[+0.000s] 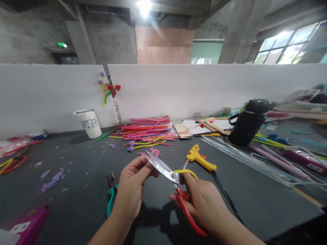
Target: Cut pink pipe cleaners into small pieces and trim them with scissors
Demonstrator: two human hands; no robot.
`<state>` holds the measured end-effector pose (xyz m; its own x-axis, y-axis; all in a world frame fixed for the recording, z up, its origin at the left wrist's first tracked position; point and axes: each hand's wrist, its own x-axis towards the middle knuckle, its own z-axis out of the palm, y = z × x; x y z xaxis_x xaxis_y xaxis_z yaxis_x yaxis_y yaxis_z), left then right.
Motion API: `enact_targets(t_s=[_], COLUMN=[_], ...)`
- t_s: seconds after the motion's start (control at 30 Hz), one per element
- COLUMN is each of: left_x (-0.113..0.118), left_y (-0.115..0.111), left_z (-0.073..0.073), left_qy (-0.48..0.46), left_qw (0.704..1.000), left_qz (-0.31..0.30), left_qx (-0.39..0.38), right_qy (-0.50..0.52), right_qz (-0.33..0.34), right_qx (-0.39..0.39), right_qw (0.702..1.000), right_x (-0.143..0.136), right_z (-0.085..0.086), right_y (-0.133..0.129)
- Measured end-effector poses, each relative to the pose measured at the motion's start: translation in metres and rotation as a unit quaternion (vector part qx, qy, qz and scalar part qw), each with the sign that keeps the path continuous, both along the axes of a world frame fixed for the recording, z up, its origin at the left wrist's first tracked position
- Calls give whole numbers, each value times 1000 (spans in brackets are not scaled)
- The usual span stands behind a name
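A pair of scissors (pixel 163 170) with red handles is held in my right hand (pixel 204 197), its blades pointing up and left, nearly closed. A curved yellow strip (pixel 189 170) shows by the pivot, against my right fingers. My left hand (pixel 135 183) is pinched beside the blade tips; whatever lies between its fingertips is hidden. Small pink fuzzy pieces (pixel 154 151) lie just beyond the blades. Left of my left wrist rest teal-handled pliers (pixel 110 195), partly covered. A yellow glue gun (pixel 200 158) lies on the dark table beyond my right hand.
Pink and red pipe cleaners (pixel 145 129) are heaped at the back, near a white cup (pixel 89 124). At right stand a black jug (pixel 249 122) and clear sticks (pixel 245 158). Purple scraps (pixel 52 180) and a magenta box (pixel 30 224) are at left. The glue gun's cord (pixel 227 197) runs toward me.
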<state>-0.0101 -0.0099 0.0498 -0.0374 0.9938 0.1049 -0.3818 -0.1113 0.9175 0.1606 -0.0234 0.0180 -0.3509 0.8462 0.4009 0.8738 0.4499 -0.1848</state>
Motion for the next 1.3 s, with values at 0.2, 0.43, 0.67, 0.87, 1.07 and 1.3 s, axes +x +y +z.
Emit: enact_targets(t_s=[0.2,0.43,0.67,0.87,1.07,1.3], left_x=[0,0,0,0,-3,-2], left_y=[0,1,0,1,3,4], left_z=[-1,-1,-2,-1,-4,-5], left_qy=[-8,-11,-15,-22,-16,-15], left_qw=[1000,1000,1000,1000,1000,1000], left_qz=[-6,-12,-7,-7,-12,-17], left_qx=[3,12,4,5,11,-18], right_qy=[-11,-2,0,-6,-10,116], right_qz=[-2,-1,-1,-2,-12,-5], right_qx=[-3,-20,-27,-28,-12,-121], right_qw=[1000,1000,1000,1000,1000,986], right_x=[-1,-2,-2,-2,-1,-2], right_z=[-1,-2,-3,-5,-6,1], right_y=[0,0,0,0,0,3])
